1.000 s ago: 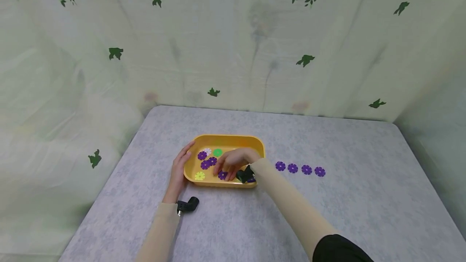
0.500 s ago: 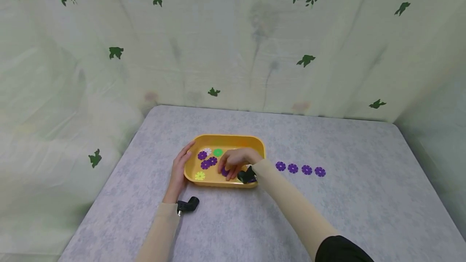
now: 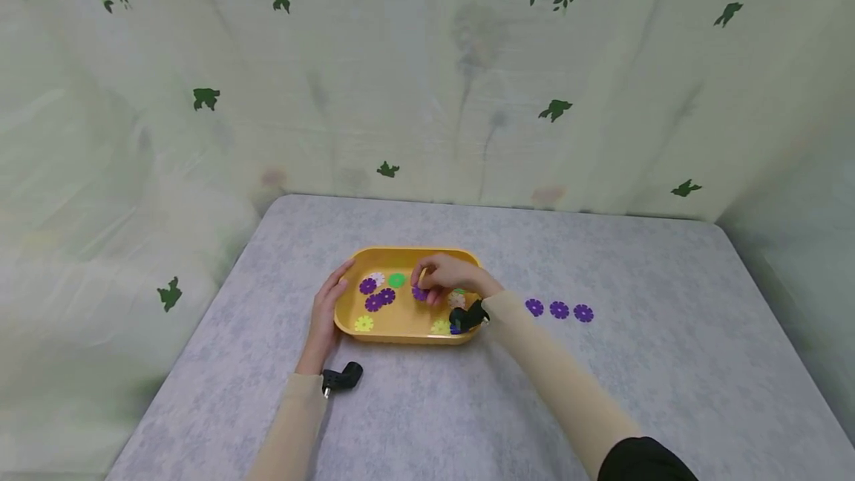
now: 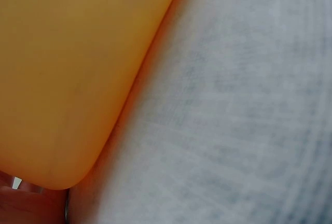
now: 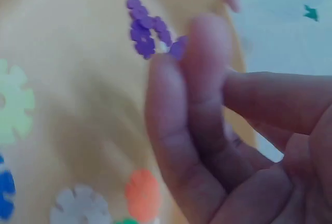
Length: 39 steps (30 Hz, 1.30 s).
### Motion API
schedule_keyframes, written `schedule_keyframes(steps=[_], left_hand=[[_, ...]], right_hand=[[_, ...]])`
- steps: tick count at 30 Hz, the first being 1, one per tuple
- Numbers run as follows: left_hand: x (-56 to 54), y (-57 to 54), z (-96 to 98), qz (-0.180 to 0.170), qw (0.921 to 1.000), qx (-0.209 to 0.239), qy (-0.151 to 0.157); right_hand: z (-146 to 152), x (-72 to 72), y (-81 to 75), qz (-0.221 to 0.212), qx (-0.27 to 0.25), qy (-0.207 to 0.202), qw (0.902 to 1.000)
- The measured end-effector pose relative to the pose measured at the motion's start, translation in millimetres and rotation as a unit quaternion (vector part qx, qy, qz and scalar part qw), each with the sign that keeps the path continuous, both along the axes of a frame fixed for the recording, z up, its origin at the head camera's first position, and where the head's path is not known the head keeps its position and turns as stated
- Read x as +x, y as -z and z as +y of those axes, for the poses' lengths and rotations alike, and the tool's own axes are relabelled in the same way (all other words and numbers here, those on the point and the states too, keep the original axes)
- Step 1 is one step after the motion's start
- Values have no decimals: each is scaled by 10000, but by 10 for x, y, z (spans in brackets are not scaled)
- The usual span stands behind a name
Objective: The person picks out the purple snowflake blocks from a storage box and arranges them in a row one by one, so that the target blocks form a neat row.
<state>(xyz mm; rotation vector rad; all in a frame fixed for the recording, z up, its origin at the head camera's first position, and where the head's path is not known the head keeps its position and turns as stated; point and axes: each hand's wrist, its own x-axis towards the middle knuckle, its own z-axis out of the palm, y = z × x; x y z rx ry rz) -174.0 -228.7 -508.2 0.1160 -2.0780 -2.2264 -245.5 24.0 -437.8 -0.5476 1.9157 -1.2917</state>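
My right hand [image 3: 446, 277] is over the yellow tray [image 3: 401, 341], pinching a purple slotted plastic disc [image 3: 419, 293] between its thumb and fingers. In the right wrist view the purple disc [image 5: 179, 47] shows partly behind the fingertips. At the tray's left end, my left hand [image 3: 325, 314] lies along the rim with fingers extended, touching the wall. More purple discs [image 3: 374, 303] are in the left part of the tray, beside a green disc [image 3: 397, 280], a white disc [image 3: 378, 277] and a yellow disc [image 3: 364, 324].
Right of the tray, purple discs [image 3: 559, 309] lie in a row on the grey table [image 3: 641, 370], its left end hidden by my right wrist. Near my right hand the tray holds orange [image 5: 143, 195], white [image 5: 80, 207] and blue discs [image 5: 5, 190]. A leaf-patterned curtain [image 3: 427, 95] hangs behind.
My right hand has moved up and to the right from the tray's front part, carrying a purple disc along. Discs at the tray's right end have come into view. The left hand stays put.
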Motion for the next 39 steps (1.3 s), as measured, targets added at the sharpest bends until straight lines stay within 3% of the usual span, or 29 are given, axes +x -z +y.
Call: schedule_keyframes(steps=[5,10,18,29,39], left_hand=[[8,-13,1,17,10000,9,31],[10,-18,5,22,10000,39,11],[9,-15,12,25,10000,82,-10],[-6,-6,7,24,9999,130,28],[-4,10,9,93,9997,211,66]], right_hand=[[277,-41,-61,323,-276,337,9985],[698,-48,-48,374,-475,782,9951],[1531,24,93,370,-336,1641,9852],[2499,298,337,403,-241,2240,9735],[2876,536,463,589,162,2579,9642]])
